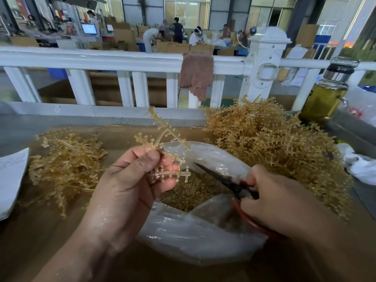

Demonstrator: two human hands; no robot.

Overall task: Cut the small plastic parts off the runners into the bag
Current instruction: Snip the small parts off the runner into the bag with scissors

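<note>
My left hand (130, 180) pinches an amber plastic runner (164, 137) with small parts along its branches, held over the open clear plastic bag (191, 241). Loose cut parts (189, 192) lie inside the bag. My right hand (278, 202) grips red-handled scissors (225, 180), their dark blades pointing up-left toward the runner's lowest branch, a short gap away. The blades look nearly together.
A big heap of runners with parts (270, 147) lies at the right, a smaller heap of runners (65, 165) at the left. A glass bottle (325, 92) stands at the far right. White papers (10, 180) lie at the left edge. A white railing (122, 60) with a brown cloth (196, 74) stands behind.
</note>
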